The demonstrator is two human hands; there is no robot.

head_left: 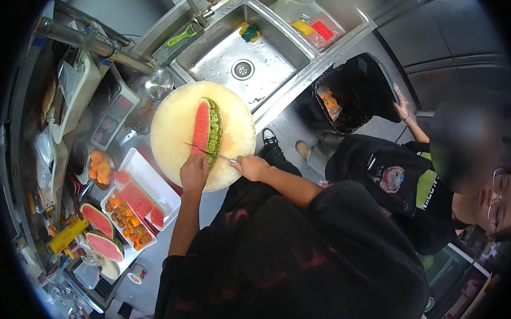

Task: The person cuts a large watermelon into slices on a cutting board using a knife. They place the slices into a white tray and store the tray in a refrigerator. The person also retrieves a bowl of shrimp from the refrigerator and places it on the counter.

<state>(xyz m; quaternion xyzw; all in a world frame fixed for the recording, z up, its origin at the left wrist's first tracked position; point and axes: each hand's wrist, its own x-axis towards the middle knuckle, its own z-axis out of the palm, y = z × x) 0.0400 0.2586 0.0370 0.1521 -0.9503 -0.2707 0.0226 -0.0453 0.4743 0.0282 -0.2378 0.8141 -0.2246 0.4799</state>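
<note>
A long watermelon wedge [201,125] rests on a round, pale cutting board [172,113], its red flesh facing left and its green rind facing right. Cross cuts mark the rind along its length. In my right hand [251,168] is the handle of a kitchen knife [208,152], whose blade lies across the wedge near its lower end. My left hand [195,172] grips that lower end, fingers curled just below the blade and hiding part of the fruit. Wet juice shows on the board to the right of the rind.
Left of me stand a white tray with watermelon pieces [140,199], a tray of small orange fruits [128,222], watermelon halves [105,245] and a digital scale [116,117]. A steel sink [268,57] adjoins the board. At right, a person [378,177] stands beside a black bin [361,87].
</note>
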